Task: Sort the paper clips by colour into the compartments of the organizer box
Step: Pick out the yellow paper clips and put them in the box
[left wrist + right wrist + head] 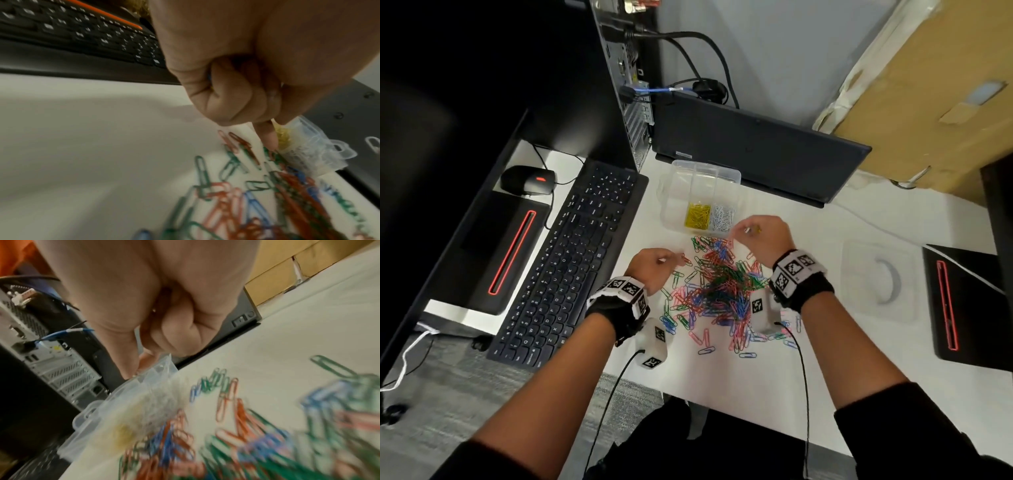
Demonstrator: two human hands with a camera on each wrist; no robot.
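A clear organizer box [734, 178] stands at the back of the white desk; one near compartment holds yellow clips [698, 215] and the one beside it white clips [723, 216]. A mixed pile of red, green, blue and pink paper clips [719, 291] lies in front of it. My left hand [671, 258] hovers at the pile's left edge with fingers curled, and slivers of clips show inside the curl [209, 78]. My right hand [748, 230] is by the box's near right corner, fingers curled round a few clips, a yellow one showing. Its thumb reaches the box rim [156, 369].
A black keyboard [571, 253] and mouse [528, 180] lie to the left. A computer tower [619, 85] with cables and a dark flat device [756, 147] stand behind the box. The clear lid [876, 281] lies to the right, with a cardboard box [928, 85] beyond.
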